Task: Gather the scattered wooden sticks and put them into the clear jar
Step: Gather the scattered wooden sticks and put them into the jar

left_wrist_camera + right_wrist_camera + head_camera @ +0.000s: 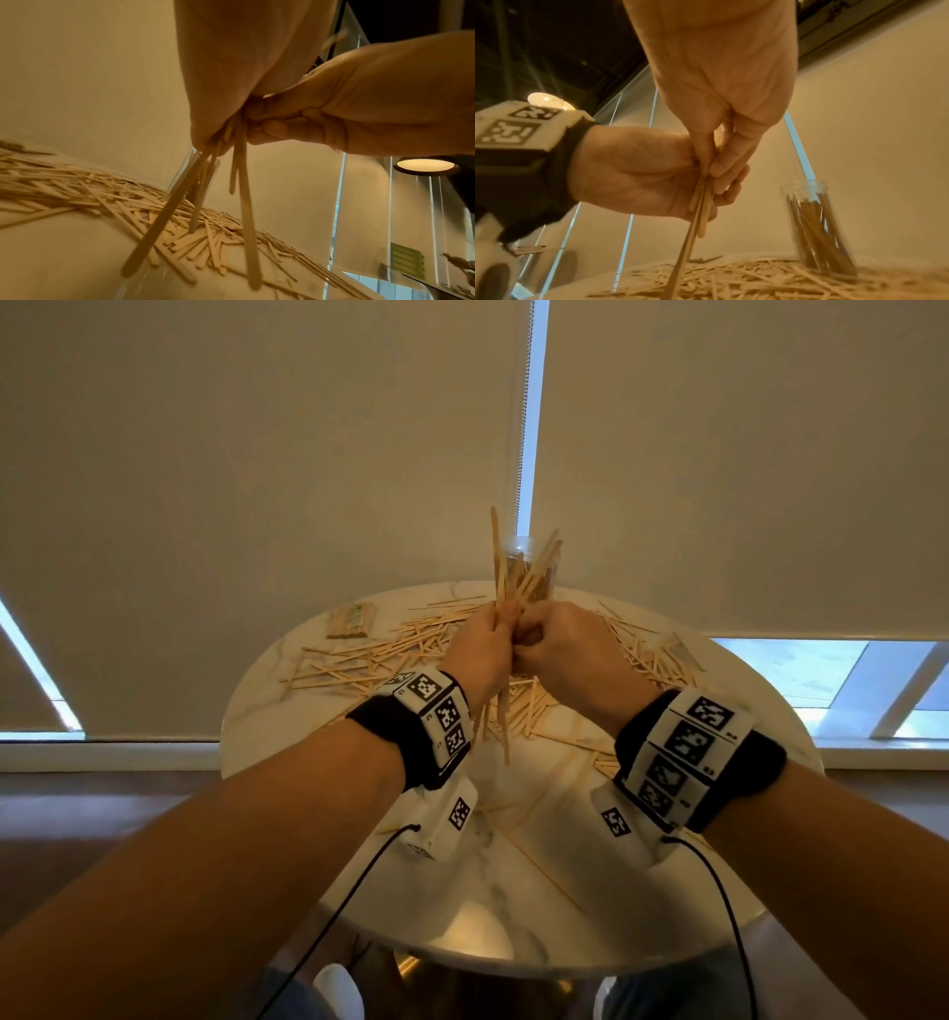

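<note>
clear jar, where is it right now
In the head view the clear jar stands at the table's far edge, centre, just behind both hands.

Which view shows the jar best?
The right wrist view: the jar stands unobstructed on the table, rim, clear wall and the sticks inside all visible, though slightly blurred. In the head view the jar is mostly hidden behind the held sticks. The left wrist view shows only a sliver of its wall.
</note>
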Available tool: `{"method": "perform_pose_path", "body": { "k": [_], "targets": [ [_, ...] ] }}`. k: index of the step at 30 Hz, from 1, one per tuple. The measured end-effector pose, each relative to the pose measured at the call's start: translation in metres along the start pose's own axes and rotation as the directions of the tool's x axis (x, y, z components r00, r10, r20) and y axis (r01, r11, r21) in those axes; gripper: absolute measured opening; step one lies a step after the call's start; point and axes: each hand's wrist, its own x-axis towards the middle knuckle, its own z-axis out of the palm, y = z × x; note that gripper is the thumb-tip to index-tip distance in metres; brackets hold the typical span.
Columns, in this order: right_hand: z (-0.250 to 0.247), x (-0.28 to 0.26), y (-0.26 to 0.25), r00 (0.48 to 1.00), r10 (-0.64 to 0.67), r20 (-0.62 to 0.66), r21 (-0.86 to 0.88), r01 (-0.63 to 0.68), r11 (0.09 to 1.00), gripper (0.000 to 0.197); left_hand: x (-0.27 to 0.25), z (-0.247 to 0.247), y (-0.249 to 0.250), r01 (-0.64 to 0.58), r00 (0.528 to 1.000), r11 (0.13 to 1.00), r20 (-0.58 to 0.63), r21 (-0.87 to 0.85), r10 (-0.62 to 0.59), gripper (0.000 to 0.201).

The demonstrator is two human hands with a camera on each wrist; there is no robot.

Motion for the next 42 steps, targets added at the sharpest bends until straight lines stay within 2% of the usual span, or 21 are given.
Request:
{"method": "perform_pose_path", "body": {
  "k": [4,6,7,10,13,17,21,23,26,30,31,32,34,35,38,40,42],
  "targets": [
    [-0.017,0.001,-0.006,0.987,0.035,-0.157,0.066,-0.025,0.998,0.014,0.001,-0.003,0.004,0.0,0.999,0.995,-0.054,-0.103,-0.005,0.036],
    [-0.034,0.005,-0.008,0.969,0.021,-0.245,0.032,-0.014,0.999,0.008,-0.001,-0.004,0.005,0.029,0.998,0.992,-0.056,-0.126,-0.036,0.034],
    [-0.041,0.009,-0.009,0.969,0.017,-0.247,0.012,-0.014,1.0,0.014,-0.001,-0.005,0.003,0.025,0.999,0.993,-0.043,-0.119,-0.031,0.033],
    [-0.049,0.017,-0.009,0.99,0.082,-0.111,0.134,-0.067,0.989,0.046,-0.007,-0.002,0.003,-0.019,0.999,0.997,0.038,-0.08,0.022,0.035],
    [-0.047,0.02,-0.008,0.995,0.105,-0.001,0.243,-0.101,0.965,0.06,-0.014,0.006,0.009,-0.02,0.992,0.994,0.123,-0.11,0.033,0.043],
    [-0.042,0.015,-0.001,0.995,0.101,-0.023,0.326,-0.088,0.941,0.057,-0.018,0.009,0.014,0.007,0.99,0.988,0.142,-0.154,0.016,0.047],
    [-0.041,0.013,0.007,0.984,0.18,-0.012,0.558,-0.143,0.817,0.043,-0.015,0.0,0.01,0.039,0.966,0.976,0.257,-0.214,0.017,0.031],
    [-0.043,0.014,0.007,0.981,0.196,0.008,0.602,-0.161,0.782,0.042,-0.015,-0.002,0.01,0.094,0.954,0.963,0.301,-0.253,-0.014,0.029],
    [-0.045,0.014,0.003,0.985,0.171,0.002,0.571,-0.142,0.809,0.046,-0.014,0.0,0.012,0.112,0.957,0.965,0.286,-0.236,-0.041,0.039],
    [-0.047,0.017,-0.001,0.982,0.187,-0.007,0.585,-0.147,0.798,0.076,-0.016,0.005,0.018,0.109,0.955,0.969,0.293,-0.222,-0.04,0.032],
    [-0.049,0.019,-0.002,0.982,0.187,-0.015,0.565,-0.146,0.812,0.077,-0.018,0.005,0.019,0.106,0.954,0.974,0.296,-0.2,-0.043,0.033],
    [-0.05,0.021,-0.003,0.985,0.173,-0.024,0.519,-0.135,0.844,0.069,-0.019,0.006,0.019,0.111,0.953,0.976,0.3,-0.185,-0.051,0.035],
    [-0.054,0.021,-0.006,0.991,0.13,-0.015,0.393,-0.113,0.912,0.036,-0.022,0.004,0.016,0.149,0.941,0.969,0.33,-0.199,-0.077,0.036],
    [-0.054,0.02,-0.007,0.994,0.112,0.008,0.333,-0.108,0.937,0.028,-0.023,0.003,0.013,0.169,0.93,0.963,0.358,-0.211,-0.084,0.035],
    [-0.051,0.017,-0.003,0.998,0.06,0.014,0.213,-0.062,0.975,0.028,-0.023,-0.002,0.007,0.175,0.918,0.968,0.384,-0.179,-0.096,0.036],
    [-0.048,0.015,0.001,1.0,0.03,-0.003,0.191,-0.029,0.981,0.046,-0.023,-0.008,0.006,0.182,0.934,0.97,0.337,-0.158,-0.12,0.039],
    [-0.044,0.01,0.003,0.999,0.035,-0.029,0.212,-0.028,0.977,0.062,-0.022,-0.019,0.006,0.131,0.956,0.99,0.272,-0.057,-0.111,0.041]
  ]
}}
